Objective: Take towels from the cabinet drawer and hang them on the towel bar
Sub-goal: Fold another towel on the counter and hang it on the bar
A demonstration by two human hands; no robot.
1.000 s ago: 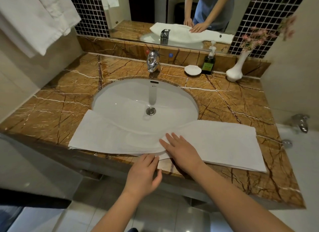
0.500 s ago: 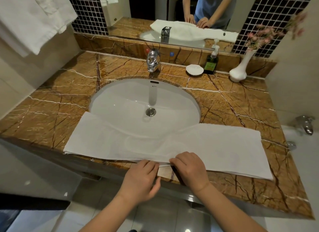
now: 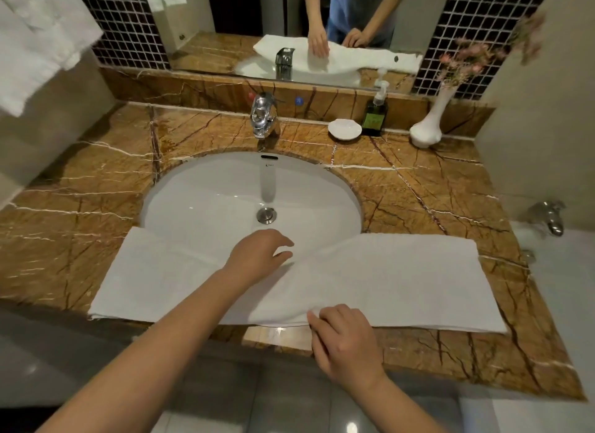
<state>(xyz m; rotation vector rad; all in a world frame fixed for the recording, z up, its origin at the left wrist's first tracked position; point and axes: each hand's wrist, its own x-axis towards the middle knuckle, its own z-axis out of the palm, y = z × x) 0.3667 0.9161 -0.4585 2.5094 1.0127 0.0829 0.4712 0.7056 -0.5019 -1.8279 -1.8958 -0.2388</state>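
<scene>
Towel (image 3: 402,281) lies 9-to-3 along the counter (image 3: 80,213) front, over the sink (image 3: 209,191) rim. Right hand (image 3: 346,342) pinches its 6 o'clock hem; left hand (image 3: 260,255) sits loosely curled at 12, grip unclear.

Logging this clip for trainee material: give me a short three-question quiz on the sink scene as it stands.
1. True or false: the towel lies partly over the sink.
2. The right hand pinches the towel at its: A near edge, B far edge, C right end.
3. Fill in: the bottle stands between the dish and the ___.
Key: 1 true; 2 A; 3 vase.
</scene>
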